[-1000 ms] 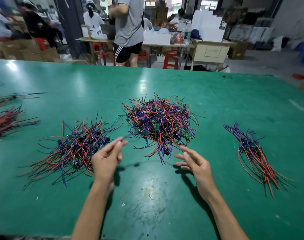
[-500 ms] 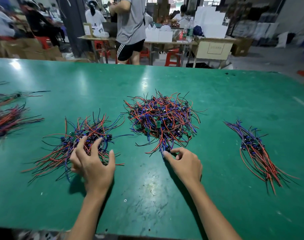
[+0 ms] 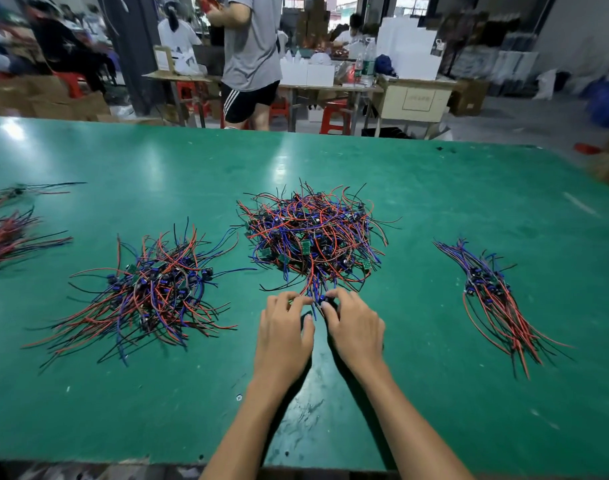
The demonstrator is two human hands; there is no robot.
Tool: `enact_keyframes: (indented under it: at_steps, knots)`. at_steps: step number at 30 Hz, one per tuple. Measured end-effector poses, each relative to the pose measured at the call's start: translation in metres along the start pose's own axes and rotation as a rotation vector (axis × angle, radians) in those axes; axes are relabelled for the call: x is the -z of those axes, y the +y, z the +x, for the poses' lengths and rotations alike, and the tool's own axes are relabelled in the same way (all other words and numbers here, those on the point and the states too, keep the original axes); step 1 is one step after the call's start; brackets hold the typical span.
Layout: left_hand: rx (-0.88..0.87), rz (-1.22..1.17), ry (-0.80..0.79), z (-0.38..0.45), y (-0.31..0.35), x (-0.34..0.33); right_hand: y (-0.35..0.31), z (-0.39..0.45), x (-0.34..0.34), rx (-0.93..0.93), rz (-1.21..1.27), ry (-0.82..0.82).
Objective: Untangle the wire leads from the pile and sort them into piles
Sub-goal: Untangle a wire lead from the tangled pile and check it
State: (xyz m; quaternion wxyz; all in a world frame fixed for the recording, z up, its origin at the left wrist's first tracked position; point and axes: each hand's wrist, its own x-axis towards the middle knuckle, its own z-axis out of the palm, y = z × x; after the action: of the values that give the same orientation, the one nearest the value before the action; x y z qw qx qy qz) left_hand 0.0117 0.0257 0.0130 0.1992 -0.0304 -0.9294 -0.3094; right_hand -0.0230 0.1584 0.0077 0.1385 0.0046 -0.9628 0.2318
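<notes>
Two hands at the tangled pile's [image 3: 311,239] near edge. Right hand [image 3: 356,329] pinches a blue component with trailing leads; left hand [image 3: 284,332] curls fingertips onto strands beside it, can't tell if it's actually gripping. Judgement: anchor the pile with the left, draw the right back slowly, shake snags loose. Sorted piles lie left [image 3: 150,292] and right [image 3: 493,299] of the grip. Fingertips hide the contact point; far-left bundle [image 3: 8,233] is cut off and blurred.
</notes>
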Motion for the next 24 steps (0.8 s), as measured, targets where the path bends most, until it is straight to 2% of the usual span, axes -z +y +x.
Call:
enact_keyframes:
  at_steps: [6,10,15,17,20,24]
  knots:
    - [-0.092,-0.038,-0.006,-0.008,-0.009,0.009,0.006,-0.02,0.007,0.102,0.325,0.051]
    - [-0.204,-0.054,-0.046,-0.009,-0.007,0.012,0.006,-0.037,0.016,0.249,0.395,0.036]
    - [-0.308,-0.078,0.106,-0.011,-0.008,0.014,0.003,-0.051,0.023,0.336,0.421,0.123]
    - [-0.378,-0.097,0.16,-0.013,-0.006,0.015,0.003,-0.052,0.024,0.342,0.446,0.158]
    - [-0.457,-0.071,0.234,-0.016,-0.005,0.014,0.002,-0.051,0.026,0.311,0.55,0.087]
    - [-0.495,-0.011,0.327,-0.018,-0.009,0.012,0.007,-0.047,0.025,0.098,0.702,0.075]
